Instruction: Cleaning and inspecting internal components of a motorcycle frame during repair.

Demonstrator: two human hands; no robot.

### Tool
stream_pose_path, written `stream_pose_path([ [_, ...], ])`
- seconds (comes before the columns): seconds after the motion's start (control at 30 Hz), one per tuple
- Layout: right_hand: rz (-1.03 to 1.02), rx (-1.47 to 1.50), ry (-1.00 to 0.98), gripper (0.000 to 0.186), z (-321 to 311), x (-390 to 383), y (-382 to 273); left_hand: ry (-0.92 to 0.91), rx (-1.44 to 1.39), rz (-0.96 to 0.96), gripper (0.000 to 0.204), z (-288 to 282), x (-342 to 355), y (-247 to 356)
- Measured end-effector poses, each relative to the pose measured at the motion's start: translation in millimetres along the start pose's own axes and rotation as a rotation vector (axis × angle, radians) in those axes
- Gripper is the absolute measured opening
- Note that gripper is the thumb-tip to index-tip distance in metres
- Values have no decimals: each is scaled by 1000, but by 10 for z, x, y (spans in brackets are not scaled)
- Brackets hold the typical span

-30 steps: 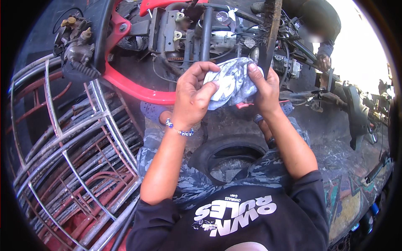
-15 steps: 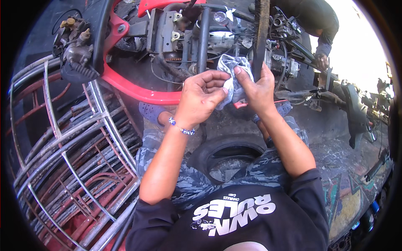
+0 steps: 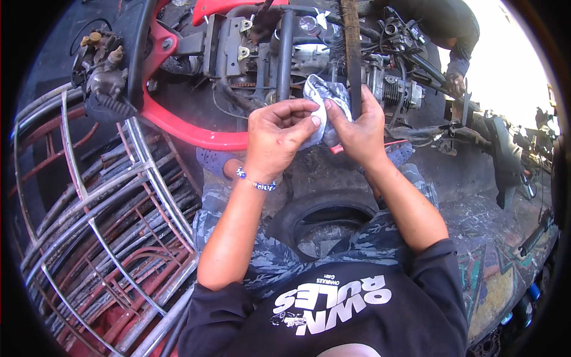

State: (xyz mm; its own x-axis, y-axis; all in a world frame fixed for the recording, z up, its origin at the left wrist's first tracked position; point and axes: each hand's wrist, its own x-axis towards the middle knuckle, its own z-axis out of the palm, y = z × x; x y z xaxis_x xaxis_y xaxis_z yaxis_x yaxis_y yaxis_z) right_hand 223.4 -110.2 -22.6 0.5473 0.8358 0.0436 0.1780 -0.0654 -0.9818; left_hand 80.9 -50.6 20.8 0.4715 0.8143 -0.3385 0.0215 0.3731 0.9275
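A crumpled grey-and-white patterned rag [image 3: 328,95] is between my hands, above the near side of a dismantled vehicle frame. My left hand [image 3: 275,135] pinches the rag's left edge between thumb and fingers. My right hand [image 3: 361,132] is closed, its thumb pressing on the rag's right side. A long dark flat strip [image 3: 353,56] with a frayed, bristly edge runs from the right hand up past the top of the view. Its lower end is hidden by the rag and fingers. A small red piece [image 3: 336,149] shows just below the rag.
The red tubular frame [image 3: 196,138] curves in front, with an engine [image 3: 392,89] at its right. Another person's hand [image 3: 455,84] works at the far right. Metal racks [image 3: 148,163] stand at left, beneath a greasy mechanical part [image 3: 107,83]. A tyre [image 3: 285,220] lies between my legs.
The strip's upper part has swung left and now leans left. Both hands and the rag have shifted slightly left, and the rag's top fold looks more opened out.
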Motion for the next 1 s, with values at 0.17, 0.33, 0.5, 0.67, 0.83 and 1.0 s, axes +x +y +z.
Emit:
stream_pose_path([
  [0.17, -1, 42, -15, 24, 39, -23, 1, 50, 32, -34, 15, 4, 0, 1],
  [0.33, -43, 27, 1, 22, 48, -42, -68, 53, 23, -10, 16, 45, 17, -1],
  [0.5, -5, 67, -19, 20, 53, -115, -11, 56, 9, -19, 15, 47, 13, -77],
  [0.67, 63, 222, -28, 20, 100, -110, -36, 91, 26, 9, 14, 49, -2, -122],
  [0.83, 78, 203, -62, 23, 67, -62, -65, 87, 44, -2, 14, 61, 21, -102],
  [1.0, 106, 219, -92, 26, 22, -28, -46, 53, 84, -34, 16, 65, 52, -120],
])
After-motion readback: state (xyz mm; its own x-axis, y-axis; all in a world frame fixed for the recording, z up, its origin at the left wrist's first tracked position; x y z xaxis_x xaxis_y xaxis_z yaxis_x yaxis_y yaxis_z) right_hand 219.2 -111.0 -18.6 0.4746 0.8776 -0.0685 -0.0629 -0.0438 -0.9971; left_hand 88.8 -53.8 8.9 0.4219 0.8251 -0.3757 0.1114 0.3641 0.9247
